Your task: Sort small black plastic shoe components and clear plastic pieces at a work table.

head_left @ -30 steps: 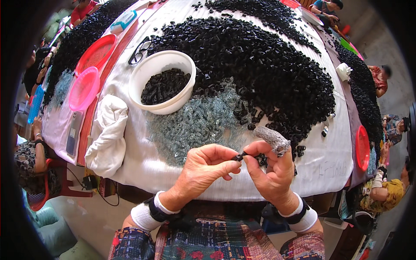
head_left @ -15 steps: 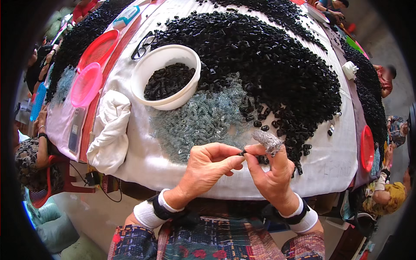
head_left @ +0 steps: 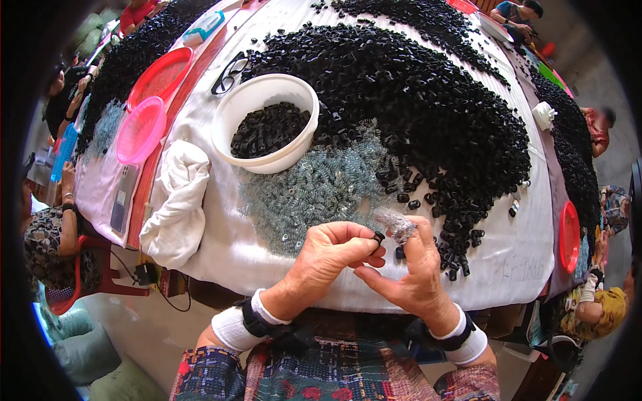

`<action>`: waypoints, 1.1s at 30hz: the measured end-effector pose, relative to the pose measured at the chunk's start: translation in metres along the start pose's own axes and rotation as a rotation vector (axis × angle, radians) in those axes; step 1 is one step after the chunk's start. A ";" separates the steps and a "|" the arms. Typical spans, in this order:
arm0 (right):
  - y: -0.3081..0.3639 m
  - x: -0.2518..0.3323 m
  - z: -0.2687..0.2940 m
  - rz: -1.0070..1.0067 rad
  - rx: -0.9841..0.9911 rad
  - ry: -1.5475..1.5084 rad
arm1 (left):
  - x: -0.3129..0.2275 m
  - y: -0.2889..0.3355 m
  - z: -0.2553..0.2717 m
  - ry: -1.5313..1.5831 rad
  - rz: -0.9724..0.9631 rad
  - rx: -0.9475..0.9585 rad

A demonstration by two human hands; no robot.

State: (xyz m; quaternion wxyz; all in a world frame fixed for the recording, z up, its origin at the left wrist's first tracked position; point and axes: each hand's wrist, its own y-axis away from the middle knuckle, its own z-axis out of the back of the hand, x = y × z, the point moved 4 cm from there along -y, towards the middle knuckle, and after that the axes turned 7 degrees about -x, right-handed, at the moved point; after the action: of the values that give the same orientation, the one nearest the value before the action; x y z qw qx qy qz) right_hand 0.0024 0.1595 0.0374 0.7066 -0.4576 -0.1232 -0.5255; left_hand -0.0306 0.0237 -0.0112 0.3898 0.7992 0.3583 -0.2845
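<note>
My left hand (head_left: 334, 257) pinches a small black plastic piece (head_left: 378, 237) between thumb and forefinger, above the near edge of the cloth-covered table. Close beside it is my right hand (head_left: 416, 277), its thumb and forefinger apart, with nothing visible between them. A grey, crinkled wrap (head_left: 396, 226) covers one of its fingertips. Beyond my hands spreads a heap of small metal coil springs (head_left: 307, 194). Past the springs lies a large mound of small black plastic pieces (head_left: 408, 100). A white tub (head_left: 267, 162) with more black pieces in it stands at the springs' left.
Left of the tub lie a bunched white cloth (head_left: 175, 207) and black-framed glasses (head_left: 231, 72). Farther left are a pink basket (head_left: 141, 130), a red tray (head_left: 160, 77) and a phone (head_left: 124, 200). A red dish (head_left: 568, 237) is at the right. Other people sit around the tables.
My right hand has let go of the black piece and its fingers have spread. The piece stays in my left hand. The whole view has shifted slightly.
</note>
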 end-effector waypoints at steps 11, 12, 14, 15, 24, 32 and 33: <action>0.006 0.006 -0.007 0.039 -0.056 -0.023 | 0.003 0.002 -0.001 0.044 0.041 0.090; 0.006 0.006 -0.006 0.055 -0.058 -0.003 | 0.004 0.001 -0.001 0.045 0.040 0.088; 0.005 0.006 -0.005 0.072 -0.056 0.008 | 0.005 0.001 0.001 0.001 0.014 0.081; 0.004 0.006 -0.004 0.089 -0.048 0.020 | 0.003 0.003 0.001 0.002 0.013 0.075; -0.001 0.000 0.001 0.197 -0.019 0.068 | -0.011 0.004 0.000 -0.148 -0.009 0.095; -0.002 0.003 -0.001 0.270 -0.040 0.045 | -0.006 0.004 0.004 -0.142 0.039 0.119; -0.004 0.004 -0.001 0.277 -0.048 0.047 | -0.009 0.004 0.002 -0.149 0.029 0.123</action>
State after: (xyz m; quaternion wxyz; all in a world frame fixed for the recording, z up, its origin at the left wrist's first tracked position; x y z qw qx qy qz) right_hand 0.0001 0.1564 0.0419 0.7639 -0.4746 -0.0297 -0.4362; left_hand -0.0334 0.0175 -0.0038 0.3697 0.8034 0.2986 -0.3589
